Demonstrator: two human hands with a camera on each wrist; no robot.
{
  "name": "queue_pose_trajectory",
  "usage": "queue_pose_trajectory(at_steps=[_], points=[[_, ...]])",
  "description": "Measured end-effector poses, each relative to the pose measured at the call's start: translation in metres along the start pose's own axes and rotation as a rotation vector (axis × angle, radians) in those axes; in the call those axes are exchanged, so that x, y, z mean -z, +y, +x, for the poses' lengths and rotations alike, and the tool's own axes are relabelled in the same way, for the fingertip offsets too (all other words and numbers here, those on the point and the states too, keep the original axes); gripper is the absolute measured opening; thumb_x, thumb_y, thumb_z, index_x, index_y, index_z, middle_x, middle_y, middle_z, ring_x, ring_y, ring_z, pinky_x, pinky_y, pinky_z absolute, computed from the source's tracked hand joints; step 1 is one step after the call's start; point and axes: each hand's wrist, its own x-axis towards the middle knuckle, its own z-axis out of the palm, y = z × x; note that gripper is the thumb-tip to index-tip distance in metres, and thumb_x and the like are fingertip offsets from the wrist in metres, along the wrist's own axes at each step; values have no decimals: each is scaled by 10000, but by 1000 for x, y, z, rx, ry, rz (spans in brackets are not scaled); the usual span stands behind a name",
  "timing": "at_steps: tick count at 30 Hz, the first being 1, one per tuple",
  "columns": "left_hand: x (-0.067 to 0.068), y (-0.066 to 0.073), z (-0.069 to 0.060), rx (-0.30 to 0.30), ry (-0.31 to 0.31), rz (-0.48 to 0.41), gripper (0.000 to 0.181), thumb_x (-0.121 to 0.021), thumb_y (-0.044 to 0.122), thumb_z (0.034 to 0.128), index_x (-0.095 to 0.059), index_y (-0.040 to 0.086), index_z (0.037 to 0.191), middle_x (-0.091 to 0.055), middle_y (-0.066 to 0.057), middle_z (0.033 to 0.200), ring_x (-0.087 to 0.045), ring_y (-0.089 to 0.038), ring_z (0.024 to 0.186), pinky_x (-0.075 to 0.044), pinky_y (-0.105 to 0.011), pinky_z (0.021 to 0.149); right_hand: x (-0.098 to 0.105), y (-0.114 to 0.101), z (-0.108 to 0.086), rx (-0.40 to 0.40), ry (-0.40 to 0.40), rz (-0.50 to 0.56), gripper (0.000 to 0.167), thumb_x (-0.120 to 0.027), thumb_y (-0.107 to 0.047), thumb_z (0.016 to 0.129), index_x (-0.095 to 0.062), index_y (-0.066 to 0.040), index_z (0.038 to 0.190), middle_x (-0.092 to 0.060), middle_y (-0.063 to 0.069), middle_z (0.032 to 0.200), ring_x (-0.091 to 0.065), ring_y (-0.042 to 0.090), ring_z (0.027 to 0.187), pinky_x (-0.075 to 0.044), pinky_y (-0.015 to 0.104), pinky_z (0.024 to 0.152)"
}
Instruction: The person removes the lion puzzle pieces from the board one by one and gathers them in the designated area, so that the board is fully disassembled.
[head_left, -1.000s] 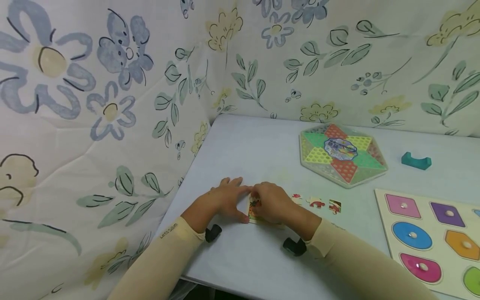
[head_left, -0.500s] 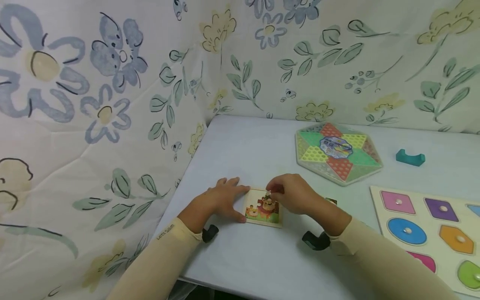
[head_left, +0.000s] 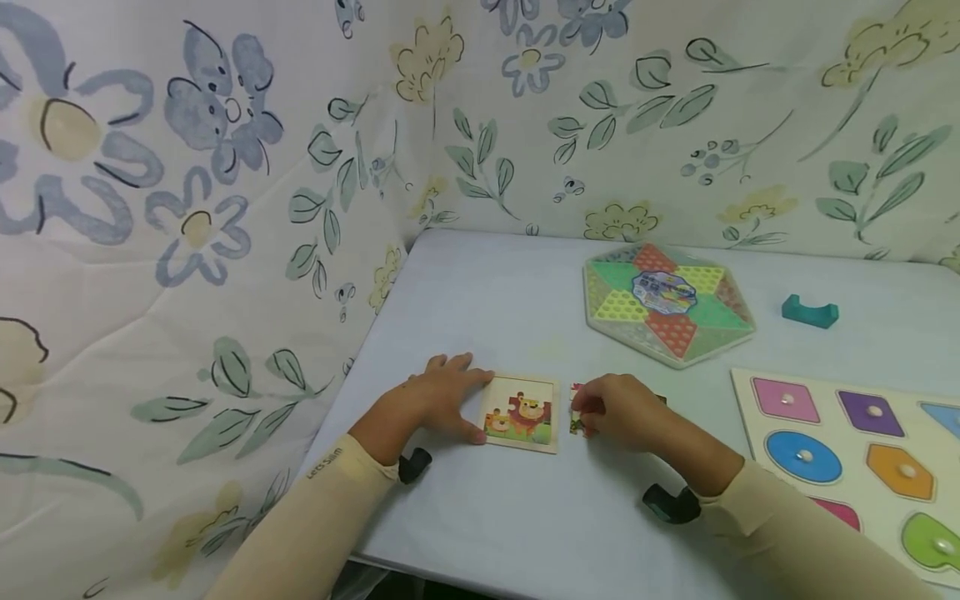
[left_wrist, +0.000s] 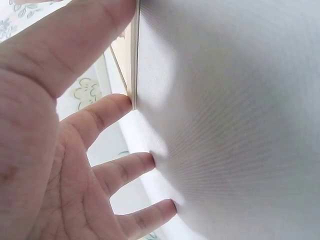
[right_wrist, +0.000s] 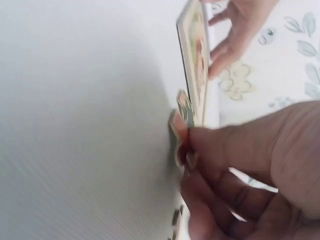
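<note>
A small square jigsaw tray (head_left: 519, 448) with a wooden frame lies on the table, partly filled with a lion picture. At its left edge my left hand (head_left: 442, 400) is spread, thumb and index fingertip touching the frame. The other fingertips rest on the cloth in the left wrist view. Just right of the tray, my right hand (head_left: 622, 417) pinches a jigsaw piece (right_wrist: 179, 127) between thumb and index finger, low over the table. Another piece (right_wrist: 186, 106) shows close beyond it. More loose pieces (right_wrist: 176, 220) are partly hidden behind the right hand.
A hexagonal Chinese checkers board (head_left: 667, 304) lies at the back. To its right is a teal U-shaped block (head_left: 810, 312). A knobbed shape puzzle board (head_left: 813, 408) occupies the right side. Floral cloth (head_left: 300, 125) hangs along the left and back.
My right hand has moved from over the tray to the loose pieces at its right, uncovering the lion picture, and now pinches a piece there. The left hand stays at the frame.
</note>
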Motion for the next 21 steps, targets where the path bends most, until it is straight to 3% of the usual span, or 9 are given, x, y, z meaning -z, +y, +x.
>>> queue_pose_trajectory(at_steps=[6, 10, 14, 21], points=[[1, 0, -1, 3, 3, -3, 939, -872, 528, 765, -414, 358, 1567, -209, -41, 1707, -156, -412, 1552, -297, -717, 1128, -3, -11, 2, 2, 58, -147, 71, -755, -100, 911, -779, -111, 977, -665, -4, 902, -590, 166, 857, -548, 369, 788], [3, 0, -2, 4, 2, -4, 940, -871, 528, 766, -413, 356, 1568, -209, -44, 1707, -157, -414, 1552, -300, -715, 1127, 0, -25, 9, -2, 54, -188, 215, -785, -193, 907, -758, -114, 1105, -666, 33, 1014, -606, 199, 936, -558, 414, 847], [2, -2, -1, 12, -6, -5, 939, -863, 540, 771, -401, 371, 1571, -190, -32, 1713, -139, -411, 1558, -295, -710, 1133, -8, -39, 23, 44, 52, -200, 347, -819, -284, 877, -729, -135, 1176, -633, 59, 1112, -606, 214, 955, -550, 419, 853], [4, 0, -1, 8, -17, 4, 947, -855, 572, 762, -398, 383, 1570, -183, -27, 1716, -143, -412, 1557, -303, -711, 1128, -25, -57, 41, 132, 3, -194, 173, -834, -286, 848, -746, -218, 982, -606, 62, 1111, -575, 203, 895, -522, 411, 841]])
